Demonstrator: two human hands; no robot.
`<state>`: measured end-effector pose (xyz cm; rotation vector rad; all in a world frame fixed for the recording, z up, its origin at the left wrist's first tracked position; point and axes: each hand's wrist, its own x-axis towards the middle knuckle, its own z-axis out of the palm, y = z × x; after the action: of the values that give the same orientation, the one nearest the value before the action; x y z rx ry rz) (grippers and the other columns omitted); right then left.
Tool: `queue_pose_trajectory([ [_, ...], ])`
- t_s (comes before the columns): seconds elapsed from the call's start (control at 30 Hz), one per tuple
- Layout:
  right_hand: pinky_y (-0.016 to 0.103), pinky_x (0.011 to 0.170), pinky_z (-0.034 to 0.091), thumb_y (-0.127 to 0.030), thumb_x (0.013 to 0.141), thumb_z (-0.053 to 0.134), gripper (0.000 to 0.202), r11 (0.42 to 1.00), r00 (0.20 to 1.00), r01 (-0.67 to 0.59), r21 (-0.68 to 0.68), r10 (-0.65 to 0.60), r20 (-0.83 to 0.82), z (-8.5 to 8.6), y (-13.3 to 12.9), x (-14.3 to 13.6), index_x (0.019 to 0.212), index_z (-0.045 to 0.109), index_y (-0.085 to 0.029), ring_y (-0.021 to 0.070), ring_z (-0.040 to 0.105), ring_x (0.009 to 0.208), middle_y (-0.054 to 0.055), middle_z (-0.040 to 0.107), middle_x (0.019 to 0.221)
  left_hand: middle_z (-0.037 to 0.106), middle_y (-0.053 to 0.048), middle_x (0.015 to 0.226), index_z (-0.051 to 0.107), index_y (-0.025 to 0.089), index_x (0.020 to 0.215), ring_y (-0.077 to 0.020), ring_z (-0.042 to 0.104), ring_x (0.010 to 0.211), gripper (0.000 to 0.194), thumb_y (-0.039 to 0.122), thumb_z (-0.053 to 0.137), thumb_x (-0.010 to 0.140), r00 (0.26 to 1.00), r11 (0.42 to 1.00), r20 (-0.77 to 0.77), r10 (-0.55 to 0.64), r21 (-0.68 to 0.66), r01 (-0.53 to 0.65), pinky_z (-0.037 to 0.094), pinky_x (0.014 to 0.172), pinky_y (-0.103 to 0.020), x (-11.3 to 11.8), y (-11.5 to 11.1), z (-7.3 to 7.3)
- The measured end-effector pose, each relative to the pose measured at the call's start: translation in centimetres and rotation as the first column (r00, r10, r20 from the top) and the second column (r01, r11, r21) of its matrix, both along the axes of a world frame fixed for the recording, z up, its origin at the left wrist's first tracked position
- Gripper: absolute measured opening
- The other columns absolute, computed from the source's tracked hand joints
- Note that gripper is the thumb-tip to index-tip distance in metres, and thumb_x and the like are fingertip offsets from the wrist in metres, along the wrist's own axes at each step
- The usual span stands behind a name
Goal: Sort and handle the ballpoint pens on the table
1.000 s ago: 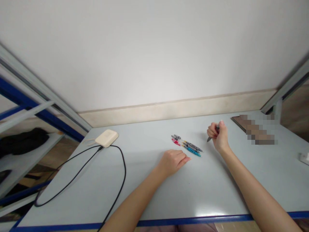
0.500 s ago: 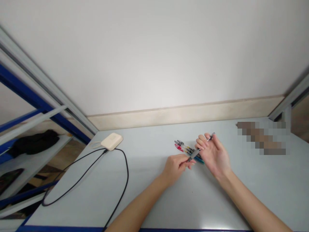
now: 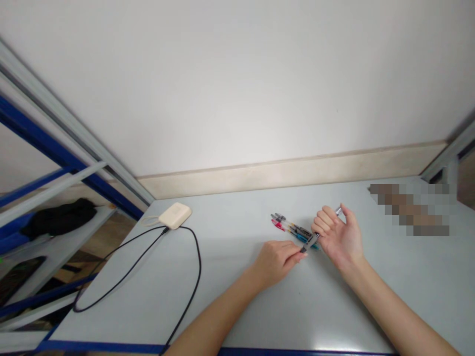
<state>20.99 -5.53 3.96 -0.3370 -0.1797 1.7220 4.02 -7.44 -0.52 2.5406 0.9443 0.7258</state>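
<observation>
A pen with a grey section (image 3: 309, 243) slants up to the right between my hands, above the table. My left hand (image 3: 278, 259) pinches its lower dark end between thumb and fingers. With the palm turned up, my right hand (image 3: 340, 237) curls its fingers round the upper part, and a shiny tip (image 3: 339, 211) shows by the thumb. The curled fingers hide the pen's middle, so I cannot tell whether it is all one piece. Just behind lies a bunch of several pens (image 3: 291, 228), with a red pen (image 3: 277, 225) and a blue one among them.
A cream, box-shaped device (image 3: 175, 215) sits at the back left of the grey table (image 3: 230, 296), with a black cable (image 3: 198, 277) looping to the front edge. A blurred-out patch (image 3: 410, 210) covers something at the back right. Metal frame bars (image 3: 74, 170) stand on the left.
Both hands have shifted slightly right with the pen. My right fingers have curled in more tightly, and the tip by the thumb points further up. The view has turned a little.
</observation>
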Motion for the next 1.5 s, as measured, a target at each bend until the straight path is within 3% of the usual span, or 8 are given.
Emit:
queue_pose_trajectory([
  [0.77,0.019,0.035,0.028,-0.027,0.074,0.051,0.029,0.989,0.998,0.055,0.134,-0.056,0.003,0.3,0.0,0.2,0.06,0.026,-0.021,0.0069,0.02,0.036,-0.009,0.016,0.046,0.057,0.003,0.054,0.057,0.015,0.061,-0.0072,0.05,0.05,0.037,0.026,0.038,0.091,0.98,0.986,0.19,0.052,-0.164,-0.021,0.038,0.055,-0.017,0.3,0.1,0.3],
  [0.97,0.02,0.044,0.036,-0.041,0.077,0.054,0.022,0.975,0.987,0.098,0.198,-0.122,0.109,0.6,-0.3,-1.1,0.075,0.041,-0.022,0.0078,0.038,0.046,-0.007,0.036,0.057,0.056,0.001,0.052,0.056,0.016,0.06,-0.0085,0.05,0.049,0.043,0.033,0.034,0.092,0.965,0.978,0.217,0.146,-0.18,-0.108,0.038,0.054,-0.019,0.2,0.3,0.0],
  [1.03,0.023,0.046,0.039,-0.047,0.075,0.058,0.029,0.971,0.955,-0.017,0.24,-0.055,0.292,-0.1,-0.5,-2.6,0.085,0.043,-0.024,0.0101,0.045,0.054,-0.004,0.046,0.067,0.055,0.001,0.051,0.055,0.016,0.059,-0.0088,0.049,0.048,0.045,0.034,0.031,0.093,0.957,0.97,0.225,0.182,-0.2,-0.138,0.037,0.053,-0.019,0.2,0.5,-0.2],
  [1.13,0.022,0.041,0.033,-0.046,0.078,0.056,0.029,0.925,0.817,-0.274,0.263,0.08,0.571,-1.5,-0.3,-4.0,0.09,0.042,-0.024,0.0091,0.041,0.047,-0.005,0.046,0.065,0.055,0.0,0.052,0.054,0.016,0.058,-0.0096,0.05,0.049,0.046,0.034,0.029,0.093,0.967,0.98,0.201,0.156,-0.151,-0.126,0.037,0.054,-0.02,0.1,0.7,-0.3],
  [1.23,0.023,0.044,0.035,-0.045,0.085,0.042,0.023,0.943,0.691,-0.137,0.302,-0.128,0.711,-2.5,0.8,-2.8,0.097,0.039,-0.026,0.0068,0.028,0.039,-0.009,0.037,0.06,0.058,0.0,0.059,0.055,0.017,0.064,-0.0113,0.052,0.053,0.042,0.037,0.032,0.092,0.987,0.991,0.087,0.132,-0.047,-0.128,0.036,0.055,-0.022,-0.1,0.8,-0.1],
  [1.3,0.025,0.05,0.038,-0.041,0.086,0.04,0.023,0.941,0.406,-0.023,0.339,-0.301,0.863,-3.0,1.8,-0.9,0.104,0.039,-0.026,0.0087,0.033,0.041,-0.008,0.04,0.061,0.059,-0.001,0.061,0.055,0.017,0.068,-0.0122,0.052,0.054,0.039,0.037,0.033,0.091,0.985,0.985,0.024,0.172,0.027,-0.172,0.035,0.056,-0.023,-0.4,1.0,0.1],
  [1.4,0.031,0.07,0.042,-0.031,0.083,0.044,0.028,0.947,-0.238,-0.143,0.288,-0.315,0.919,-3.8,2.8,2.0,0.11,0.047,-0.022,0.0166,0.053,0.069,0.002,0.056,0.079,0.058,-0.002,0.06,0.054,0.017,0.066,-0.0131,0.053,0.056,0.04,0.033,0.028,0.093,0.967,0.963,0.003,0.256,0.087,-0.255,0.035,0.056,-0.023,-0.9,1.4,0.3],
  [1.5,0.034,0.084,0.038,-0.032,0.084,0.044,0.028,0.901,-0.513,-0.405,0.156,-0.365,0.777,-4.4,2.8,3.4,0.105,0.058,-0.021,0.0213,0.054,0.093,0.009,0.06,0.097,0.058,-0.002,0.06,0.052,0.017,0.064,-0.0129,0.054,0.057,0.042,0.03,0.025,0.094,0.959,0.956,-0.015,0.283,0.083,-0.281,0.036,0.057,-0.023,-1.1,1.6,0.2],
])
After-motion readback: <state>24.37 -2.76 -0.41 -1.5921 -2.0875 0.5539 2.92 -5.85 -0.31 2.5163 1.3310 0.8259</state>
